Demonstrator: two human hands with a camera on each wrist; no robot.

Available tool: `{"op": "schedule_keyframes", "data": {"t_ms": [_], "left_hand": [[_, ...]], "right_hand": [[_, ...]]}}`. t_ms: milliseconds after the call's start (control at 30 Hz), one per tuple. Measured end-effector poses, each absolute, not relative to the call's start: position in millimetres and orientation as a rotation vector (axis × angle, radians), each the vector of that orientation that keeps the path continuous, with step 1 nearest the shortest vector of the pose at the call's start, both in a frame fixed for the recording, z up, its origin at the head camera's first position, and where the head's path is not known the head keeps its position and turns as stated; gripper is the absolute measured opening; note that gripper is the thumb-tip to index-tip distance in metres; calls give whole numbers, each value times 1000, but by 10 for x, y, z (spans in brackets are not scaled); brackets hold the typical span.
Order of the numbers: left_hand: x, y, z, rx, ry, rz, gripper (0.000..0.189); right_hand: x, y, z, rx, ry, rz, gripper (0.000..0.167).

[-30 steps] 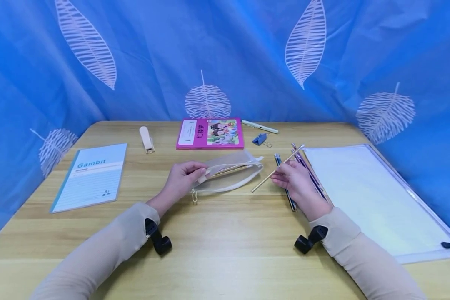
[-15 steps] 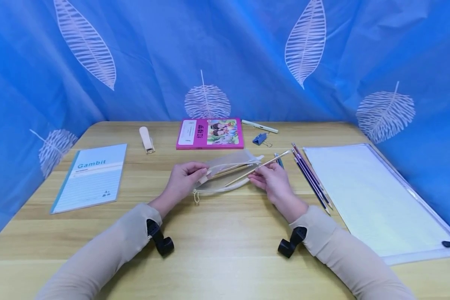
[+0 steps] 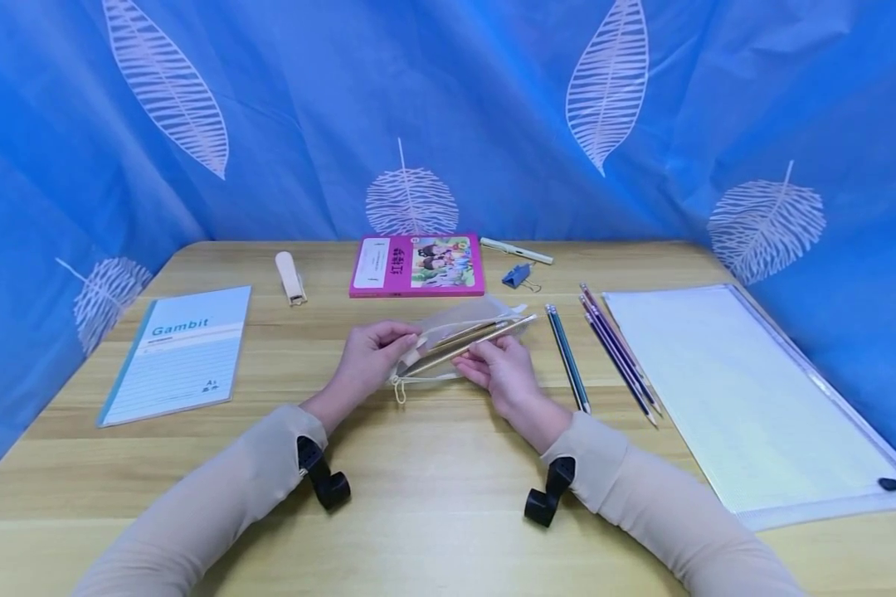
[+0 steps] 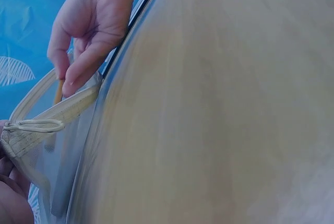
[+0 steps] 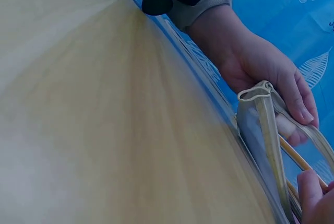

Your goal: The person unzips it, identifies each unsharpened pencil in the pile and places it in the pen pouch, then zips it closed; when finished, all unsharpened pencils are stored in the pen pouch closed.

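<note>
In the head view, my left hand (image 3: 366,355) pinches the left end of a pale mesh zip pouch (image 3: 448,320), whose mouth gapes wide. Thumb and fingertips of my right hand (image 3: 506,371) pinch a gold pencil (image 3: 435,360), slanted across the pouch's mouth with its lower left end inside. Another gold pencil (image 3: 459,337) lies in the pouch behind it. A looped zipper pull (image 5: 254,94) hangs at the pouch's left corner in the right wrist view. The left wrist view shows the right hand's fingertips right at the pouch's rim (image 4: 78,104).
Right of the pouch lie dark blue pencils (image 3: 569,358), several purple pencils (image 3: 618,358) and a large white zip folder (image 3: 747,398). Behind are a pink book (image 3: 418,267), a pen (image 3: 517,251) and a blue binder clip (image 3: 518,276). A notebook (image 3: 175,356) and beige stapler (image 3: 291,278) are left.
My right hand has carried the gold pencil leftward from beside the pencils to the pouch, and its end has entered the mouth. My left hand has kept its grip on the pouch, nearly still.
</note>
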State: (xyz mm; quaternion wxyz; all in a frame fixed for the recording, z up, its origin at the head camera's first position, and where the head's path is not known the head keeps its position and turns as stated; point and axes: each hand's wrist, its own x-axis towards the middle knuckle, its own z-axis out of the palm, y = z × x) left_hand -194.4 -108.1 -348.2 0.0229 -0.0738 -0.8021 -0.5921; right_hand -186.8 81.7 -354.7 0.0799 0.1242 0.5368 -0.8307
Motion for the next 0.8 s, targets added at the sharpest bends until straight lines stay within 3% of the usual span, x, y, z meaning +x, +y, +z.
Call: {"op": "schedule_keyframes", "data": {"t_ms": [167, 567, 800], "left_hand": [[-1939, -1059, -3488, -267, -2480, -1801, 14], [-1952, -1069, -3537, -290, -2465, -1800, 14], [-1941, -1071, -3517, -285, -2480, -1808, 14]], "right_hand": [[-1884, 729, -3572, 371, 1614, -2477, 22], [-1970, 644, -3602, 341, 1593, -2353, 35], [-2013, 678, -3607, 312, 1634, -2326, 34]]}}
